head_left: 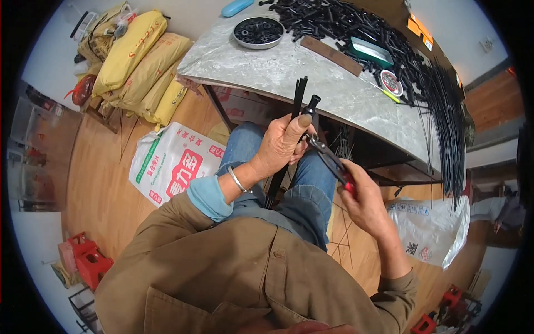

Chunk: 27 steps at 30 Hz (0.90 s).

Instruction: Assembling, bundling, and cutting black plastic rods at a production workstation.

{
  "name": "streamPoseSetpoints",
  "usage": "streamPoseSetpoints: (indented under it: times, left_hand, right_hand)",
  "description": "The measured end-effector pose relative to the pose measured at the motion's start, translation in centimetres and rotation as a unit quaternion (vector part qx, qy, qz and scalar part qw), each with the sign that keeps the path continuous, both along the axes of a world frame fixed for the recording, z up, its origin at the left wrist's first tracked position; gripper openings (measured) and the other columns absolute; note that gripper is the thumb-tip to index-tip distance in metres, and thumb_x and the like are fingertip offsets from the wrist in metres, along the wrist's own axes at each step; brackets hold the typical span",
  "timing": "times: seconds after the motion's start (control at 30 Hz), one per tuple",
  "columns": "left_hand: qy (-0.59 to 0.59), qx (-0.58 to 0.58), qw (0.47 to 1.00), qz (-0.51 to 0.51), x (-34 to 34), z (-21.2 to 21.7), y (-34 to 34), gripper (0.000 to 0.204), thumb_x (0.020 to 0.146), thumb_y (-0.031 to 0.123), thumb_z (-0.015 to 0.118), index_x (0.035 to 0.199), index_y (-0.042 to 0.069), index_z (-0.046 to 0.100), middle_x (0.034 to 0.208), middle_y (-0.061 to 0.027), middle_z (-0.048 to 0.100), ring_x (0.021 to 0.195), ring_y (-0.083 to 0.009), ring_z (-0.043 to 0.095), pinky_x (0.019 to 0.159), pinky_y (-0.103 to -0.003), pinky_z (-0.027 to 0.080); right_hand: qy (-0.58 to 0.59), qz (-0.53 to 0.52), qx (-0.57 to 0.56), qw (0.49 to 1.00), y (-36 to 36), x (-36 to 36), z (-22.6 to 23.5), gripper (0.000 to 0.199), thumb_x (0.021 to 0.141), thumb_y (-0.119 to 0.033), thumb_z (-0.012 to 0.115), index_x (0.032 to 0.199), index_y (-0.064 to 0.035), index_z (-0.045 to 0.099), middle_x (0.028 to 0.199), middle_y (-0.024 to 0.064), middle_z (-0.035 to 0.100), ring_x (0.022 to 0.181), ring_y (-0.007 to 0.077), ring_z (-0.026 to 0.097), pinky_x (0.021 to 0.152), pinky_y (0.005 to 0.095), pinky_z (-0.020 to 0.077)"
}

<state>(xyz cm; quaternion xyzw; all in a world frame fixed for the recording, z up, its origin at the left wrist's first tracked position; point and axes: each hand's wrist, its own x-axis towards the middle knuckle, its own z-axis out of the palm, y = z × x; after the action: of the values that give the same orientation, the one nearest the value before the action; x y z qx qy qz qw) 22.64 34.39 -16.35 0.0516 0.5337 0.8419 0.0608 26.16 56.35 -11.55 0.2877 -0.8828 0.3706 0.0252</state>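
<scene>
Left hand (281,142) is clamped round a bundle of thin black rods (297,103) held upright over the lap, while the right hand (361,197) squeezes red-handled pliers (328,161) at a small black cap (312,102) by the rod tips. Looks like early days: further back the marble table (267,69) carries a big heap of black caps (345,25) and a long sheaf of rods (445,117) not yet touched.

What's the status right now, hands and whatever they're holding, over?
Left hand shut on bundle of black rods, upright. Right hand shut on red-handled pliers, nose at the bundle. Nothing in between.
</scene>
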Motion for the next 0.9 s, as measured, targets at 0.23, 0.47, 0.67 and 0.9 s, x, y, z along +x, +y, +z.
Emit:
streamPoseSetpoints:
  times: [0.23, 0.47, 0.67, 0.9]
  left_hand:
    - [0.014, 0.023, 0.999, -0.023, 0.3, 0.5, 0.0, 0.05, 0.092, 0.052, 0.054, 0.083, 0.003, 0.056, 0.052, 0.0027, 0.043, 0.04, -0.004, 0.04, 0.037, -0.02, 0.031]
    - [0.012, -0.012, 1.0, -0.01, 0.1, 0.1, -0.5, 0.052, 0.091, 0.055, 0.053, 0.081, 0.004, 0.057, 0.052, 0.0032, 0.044, 0.04, -0.0036, 0.04, 0.038, -0.021, 0.03]
    - [0.032, -0.006, 0.999, -0.024, -0.2, -0.3, -0.7, 0.054, 0.091, 0.056, 0.052, 0.081, 0.004, 0.058, 0.05, 0.0031, 0.044, 0.039, -0.0039, 0.04, 0.037, -0.02, 0.03]
    - [0.02, -0.011, 0.998, -0.05, -0.4, -0.3, -1.0, 0.059, 0.09, 0.061, 0.05, 0.082, 0.003, 0.056, 0.05, 0.0031, 0.042, 0.038, -0.0042, 0.04, 0.035, -0.02, 0.031]
  right_hand:
    - [-0.67, 0.072, -0.369, 0.64, 0.4, 2.5, -3.4, 0.03, 0.089, -0.026, 0.065, 0.09, -0.0007, 0.049, 0.057, 0.0093, 0.056, 0.04, 0.0192, 0.054, 0.035, 0.0293, 0.043]
    - [-0.195, 0.036, 0.13, 0.971, 0.1, -0.8, 1.6, 0.029, 0.08, -0.008, 0.057, 0.108, -0.0011, 0.049, 0.07, 0.011, 0.054, 0.059, 0.0196, 0.057, 0.056, 0.0293, 0.0465]
    - [-0.529, 0.011, -0.13, 0.838, -0.8, 1.3, -1.5, 0.026, 0.096, -0.025, 0.057, 0.107, -0.0017, 0.055, 0.068, 0.0021, 0.051, 0.052, 0.0125, 0.048, 0.05, 0.0285, 0.0434]
    - [-0.58, 0.042, -0.234, 0.779, -1.9, 1.2, -0.6, 0.043, 0.095, -0.034, 0.055, 0.118, 0.0018, 0.052, 0.077, 0.0125, 0.061, 0.06, 0.0199, 0.061, 0.055, 0.0335, 0.0518]
